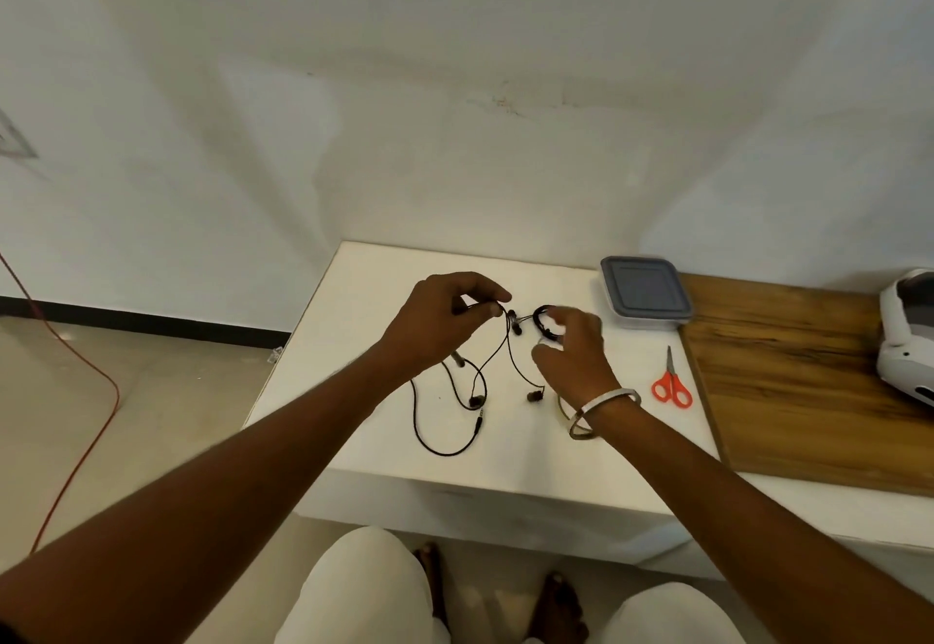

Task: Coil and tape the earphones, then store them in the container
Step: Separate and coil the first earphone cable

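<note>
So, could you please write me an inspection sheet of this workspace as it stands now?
Surface: white table, with a wooden board at its right end.
Job's things: black earphones lie loose and partly uncoiled; a small coil sits by the right hand; container has its lid on; no tape roll plainly visible.
Clutter: orange scissors; white device on the board.
Hands: left hand pinches the cord; right hand is blurred, its grip unclear.
Cables: red cable on the floor, left.
Surroundings: white wall; the person's knees and bare feet show below the table.
</note>
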`<state>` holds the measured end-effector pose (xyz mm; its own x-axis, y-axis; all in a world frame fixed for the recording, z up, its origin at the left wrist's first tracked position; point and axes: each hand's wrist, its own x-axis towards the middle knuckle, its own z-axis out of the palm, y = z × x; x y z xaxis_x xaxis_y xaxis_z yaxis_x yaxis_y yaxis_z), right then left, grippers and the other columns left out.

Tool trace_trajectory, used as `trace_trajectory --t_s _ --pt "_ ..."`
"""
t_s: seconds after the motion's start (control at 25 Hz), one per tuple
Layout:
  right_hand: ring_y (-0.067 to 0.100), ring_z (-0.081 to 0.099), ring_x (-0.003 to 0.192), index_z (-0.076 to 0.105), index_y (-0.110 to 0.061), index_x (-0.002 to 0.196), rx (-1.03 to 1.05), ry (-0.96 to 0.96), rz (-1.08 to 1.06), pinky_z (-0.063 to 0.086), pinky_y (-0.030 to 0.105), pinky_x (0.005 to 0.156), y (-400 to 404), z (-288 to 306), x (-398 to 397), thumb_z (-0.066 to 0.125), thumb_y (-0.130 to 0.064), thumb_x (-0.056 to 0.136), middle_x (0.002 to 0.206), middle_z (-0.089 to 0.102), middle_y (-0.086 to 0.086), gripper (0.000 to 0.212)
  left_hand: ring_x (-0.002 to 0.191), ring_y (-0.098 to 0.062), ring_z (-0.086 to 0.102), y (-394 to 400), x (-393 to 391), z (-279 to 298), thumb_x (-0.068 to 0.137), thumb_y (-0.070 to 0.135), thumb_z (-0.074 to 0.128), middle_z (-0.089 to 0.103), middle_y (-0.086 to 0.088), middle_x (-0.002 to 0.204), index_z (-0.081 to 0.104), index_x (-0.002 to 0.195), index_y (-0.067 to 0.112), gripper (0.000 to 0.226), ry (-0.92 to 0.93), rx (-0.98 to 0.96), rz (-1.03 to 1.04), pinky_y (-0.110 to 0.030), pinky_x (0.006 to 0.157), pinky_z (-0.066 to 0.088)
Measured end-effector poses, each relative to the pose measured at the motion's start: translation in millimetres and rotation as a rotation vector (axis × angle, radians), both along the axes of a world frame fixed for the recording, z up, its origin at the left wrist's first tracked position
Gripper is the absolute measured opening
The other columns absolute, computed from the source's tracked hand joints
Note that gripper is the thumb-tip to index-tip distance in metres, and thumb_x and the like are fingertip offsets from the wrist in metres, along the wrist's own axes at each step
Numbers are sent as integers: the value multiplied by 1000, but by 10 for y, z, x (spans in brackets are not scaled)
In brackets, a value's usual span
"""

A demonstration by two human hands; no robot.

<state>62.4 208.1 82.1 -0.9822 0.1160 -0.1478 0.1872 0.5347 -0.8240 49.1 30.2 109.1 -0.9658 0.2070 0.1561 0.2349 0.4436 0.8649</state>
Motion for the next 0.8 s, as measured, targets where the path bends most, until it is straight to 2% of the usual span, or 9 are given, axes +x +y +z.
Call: trace_trajectory --t_s 0.04,0.12,0.2,0.28,0.36,0.44,0.52,0.64,0.8 --pt "18 47 120 44 -14 130 -91 76 148 42 31 100 -38 88 1 56 -2 83 132 43 3 51 52 -4 48 16 -10 27 90 18 65 71 12 92 72 102 24 15 13 0 -32 -11 56 42" --pt "11 61 103 52 -13 123 -226 91 366 46 24 90 -101 272 2 53 -3 89 111 63 2 35 58 -9 56 27 -42 80 89 17 66 71 11 91 70 106 24 20 21 37 -86 -16 61 47" --pt "15 68 72 62 -11 105 -170 145 373 53 32 77 -92 367 -36 49 -13 94 75 68 4 16 65 -11 62 14 -67 131 87 15 68 72 7 88 68 109 22 22 21 107 -92 -20 67 51" --pt "18 62 57 66 -13 96 -184 198 326 57 45 74 -26 399 -59 47 -17 96 59 59 4 19 77 -10 66 -15 -82 111 85 17 71 72 6 90 66 110 23 26 49 132 -41 -25 75 54" --pt "19 54 54 68 -12 95 -330 198 295 57 47 71 33 434 -59 45 -16 97 54 52 2 23 96 -8 62 -46 -88 2 81 20 75 66 7 106 59 119 26 42 32 88 25 -24 82 52" --pt "19 50 55 67 -9 94 -512 174 305 56 44 67 87 502 -51 43 -14 98 53 48 1 24 113 -9 55 -35 -49 -140 80 24 77 58 7 121 51 128 27 55 -134 58 11 -24 89 48" --pt "21 49 53 65 -6 94 -632 161 361 52 41 64 146 544 -75 41 -14 98 52 46 2 25 123 -10 51 39 11 -270 85 27 72 59 7 125 55 126 24 45 -295 63 -82 -25 95 45" --pt "22 48 50 63 -6 95 -717 144 410 51 40 60 242 595 -109 39 -15 99 51 44 3 26 116 -7 56 208 110 -322 94 25 61 66 9 113 60 116 19 23 -436 215 -200 -24 93 41" --pt "20 41 46 63 -6 94 -698 137 328 42 28 47 437 602 -176 40 -14 98 49 40 2 24 97 -19 65 267 106 -272 100 18 48 69 -6 96 61 101 12 14 -358 357 -162 -27 93 47"
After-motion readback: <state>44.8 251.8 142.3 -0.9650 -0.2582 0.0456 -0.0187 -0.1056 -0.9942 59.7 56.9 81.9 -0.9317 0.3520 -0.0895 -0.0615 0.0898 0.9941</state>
